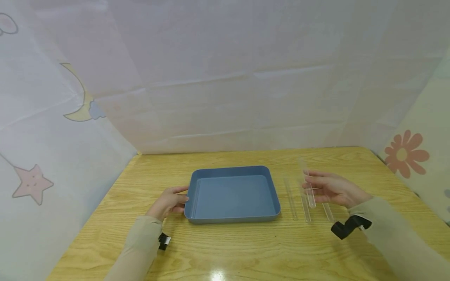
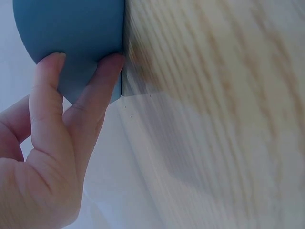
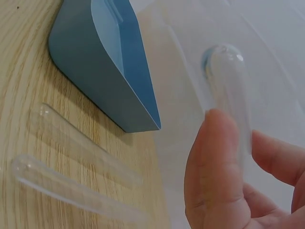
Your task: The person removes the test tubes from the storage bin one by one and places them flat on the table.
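The right hand (image 1: 333, 189) pinches a clear tube (image 1: 311, 197) just right of a blue tray (image 1: 232, 220) — the tube's long axis near-to-far, the tray's left-to-right. The left hand (image 1: 169, 203), fingers extended, touches the tray's left wall — two loose tubes (image 1: 291, 203) lie between tray and right hand.

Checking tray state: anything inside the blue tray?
Nothing shows inside the blue tray; its visible floor looks bare. The strip right behind its near wall is hidden by that wall. The right hand holds a clear tube outside it.
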Demonstrator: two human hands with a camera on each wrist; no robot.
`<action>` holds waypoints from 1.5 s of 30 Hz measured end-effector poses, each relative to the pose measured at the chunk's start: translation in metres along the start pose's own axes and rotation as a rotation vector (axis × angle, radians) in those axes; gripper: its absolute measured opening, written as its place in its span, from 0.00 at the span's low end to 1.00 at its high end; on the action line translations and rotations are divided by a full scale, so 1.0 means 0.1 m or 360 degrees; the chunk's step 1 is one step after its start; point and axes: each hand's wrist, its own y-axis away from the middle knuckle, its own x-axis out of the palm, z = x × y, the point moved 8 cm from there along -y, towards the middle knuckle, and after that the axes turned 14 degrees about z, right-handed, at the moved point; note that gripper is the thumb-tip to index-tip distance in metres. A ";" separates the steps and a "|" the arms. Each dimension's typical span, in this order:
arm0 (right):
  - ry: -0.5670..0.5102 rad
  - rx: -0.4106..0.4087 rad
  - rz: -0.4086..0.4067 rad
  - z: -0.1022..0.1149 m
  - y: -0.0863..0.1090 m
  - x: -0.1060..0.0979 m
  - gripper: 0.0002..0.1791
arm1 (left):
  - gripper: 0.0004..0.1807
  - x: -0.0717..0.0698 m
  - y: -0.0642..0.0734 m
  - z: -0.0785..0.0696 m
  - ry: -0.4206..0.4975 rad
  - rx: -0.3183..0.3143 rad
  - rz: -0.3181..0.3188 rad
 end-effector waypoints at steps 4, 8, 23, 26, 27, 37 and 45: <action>-0.0022 0.0006 -0.0017 -0.01 0.03 -0.05 0.41 | 0.29 -0.01 0.00 0.00 0.0003 -0.0003 -0.0006; -0.0039 0.0007 -0.0017 -0.03 0.06 -0.09 0.38 | 0.29 0.00 0.01 -0.01 0.0013 0.0018 0.0022; 0.0019 0.0030 -0.0005 -0.11 0.17 -0.29 0.11 | 0.30 0.01 0.00 -0.01 -0.0010 0.0009 0.0025; -0.0002 0.0030 -0.0008 -0.11 0.20 -0.31 0.12 | 0.30 0.01 0.01 -0.01 -0.0008 0.0008 0.0022; 0.0005 0.0037 -0.0016 -0.11 0.20 -0.32 0.14 | 0.30 0.01 0.01 -0.01 -0.0014 0.0009 0.0014; 0.0060 0.0032 -0.0004 -0.15 0.26 -0.45 0.11 | 0.30 0.00 -0.02 -0.02 -0.0030 0.0012 -0.0035; 0.0098 0.0068 -0.0003 -0.19 0.31 -0.54 0.12 | 0.30 0.00 -0.02 -0.01 -0.0035 0.0006 -0.0028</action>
